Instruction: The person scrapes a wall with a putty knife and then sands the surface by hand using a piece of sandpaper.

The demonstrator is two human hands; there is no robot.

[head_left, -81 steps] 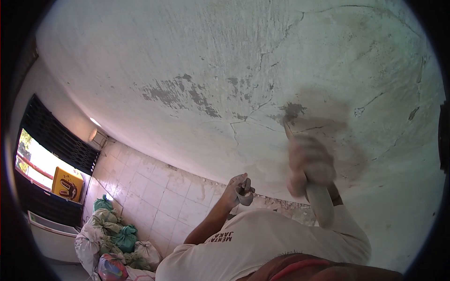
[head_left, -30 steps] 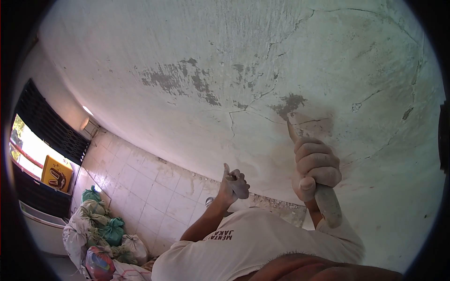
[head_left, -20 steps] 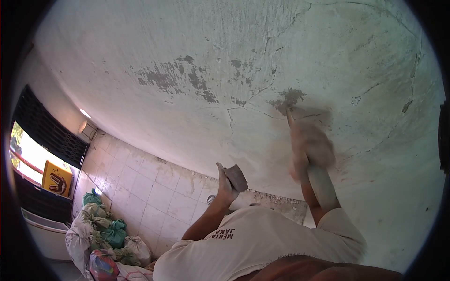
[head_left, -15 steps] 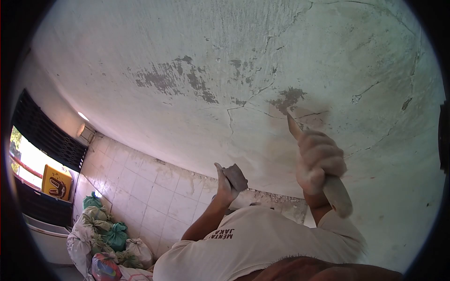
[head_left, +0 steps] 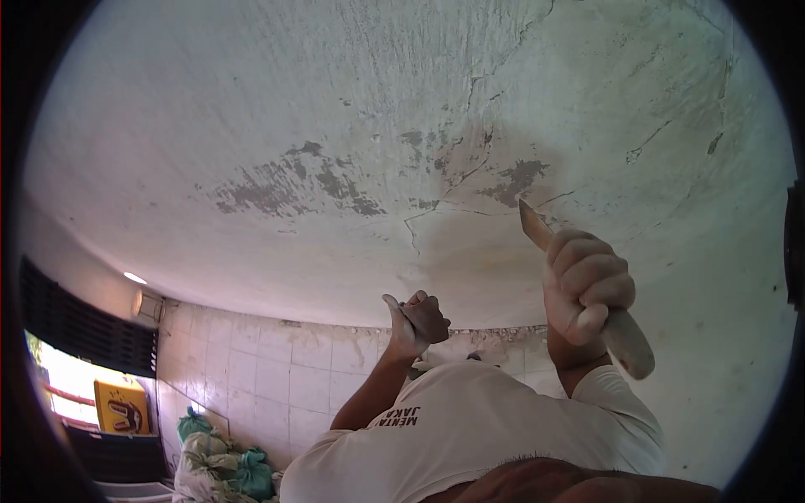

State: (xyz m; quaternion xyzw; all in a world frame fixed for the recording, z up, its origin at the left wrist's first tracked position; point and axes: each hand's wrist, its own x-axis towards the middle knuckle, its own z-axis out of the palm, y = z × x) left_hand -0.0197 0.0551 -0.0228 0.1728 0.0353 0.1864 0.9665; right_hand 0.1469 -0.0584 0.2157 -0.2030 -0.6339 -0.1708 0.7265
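My right hand (head_left: pixel 589 287) is closed round a scraping tool (head_left: pixel 627 345), whose thick, pale handle sticks out below the fist. Its narrow blade (head_left: pixel 534 225) points up and left, the tip at the lower edge of a bare grey patch (head_left: pixel 521 178) on the cracked, pale plaster surface (head_left: pixel 335 277). Lower and further left, my left hand (head_left: pixel 407 331) has its thumb raised and its fingers curled round a small dark piece (head_left: pixel 429 320). The fingers partly hide that piece, so its full shape does not show.
A larger flaked area (head_left: pixel 335 180) lies left of the tool. At lower left are tied sacks (head_left: pixel 205 457), a green bag (head_left: pixel 251 474), a yellow box (head_left: pixel 123 407), a dark grille (head_left: pixel 84 323) and a white tiled wall (head_left: pixel 268 369). A lamp (head_left: pixel 147 303) is beyond.
The view has tilted, so the window and sacks sit lower. My right hand and tool have shifted slightly right. My left hand's fingers now show more, curled over the dark piece.
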